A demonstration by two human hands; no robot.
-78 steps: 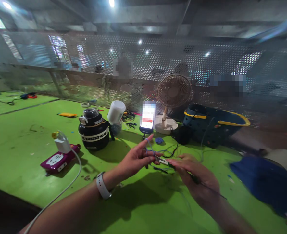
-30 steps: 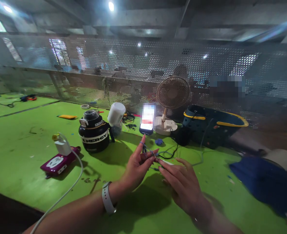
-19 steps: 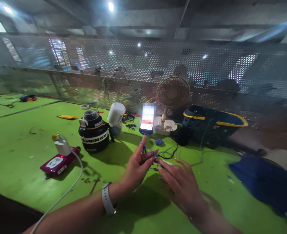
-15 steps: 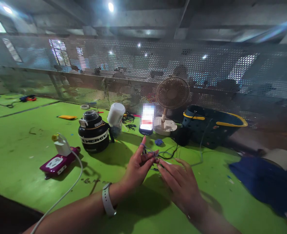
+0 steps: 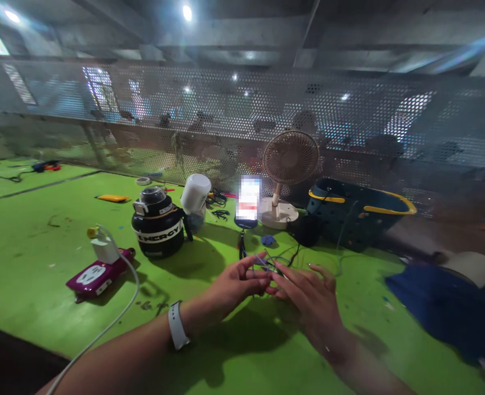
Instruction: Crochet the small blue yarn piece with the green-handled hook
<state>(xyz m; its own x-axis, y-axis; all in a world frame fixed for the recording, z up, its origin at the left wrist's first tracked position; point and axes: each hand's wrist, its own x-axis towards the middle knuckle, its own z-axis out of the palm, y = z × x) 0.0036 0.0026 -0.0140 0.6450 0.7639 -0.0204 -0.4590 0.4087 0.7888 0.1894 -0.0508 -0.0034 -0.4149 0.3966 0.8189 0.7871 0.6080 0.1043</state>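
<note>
Over the green table my left hand (image 5: 242,280) pinches blue-purple yarn (image 5: 260,260) between thumb and fingers, with strands looped about the fingertips. My right hand (image 5: 310,293) is closed beside it, gripping what looks like a slim crochet hook (image 5: 270,255), whose thin shaft points up and left among the strands. The fingertips of the two hands nearly meet; the small piece between them is partly hidden. Beyond the hands lies a small blue-purple lump (image 5: 268,240), perhaps yarn. A phone (image 5: 248,200) with a lit, blurred screen stands upright on a dark stand behind it.
A beige fan (image 5: 291,158) and a dark basket (image 5: 349,211) with yellow handles stand at the back. Left are a black jug (image 5: 158,227), a white bottle (image 5: 196,192) and a purple power strip (image 5: 96,277) with a white cable. Dark blue cloth (image 5: 444,307) lies at right.
My left index finger has come down from pointing up and now reaches toward my right hand. The left hand has turned flatter, and the phone stand's strap has come into view.
</note>
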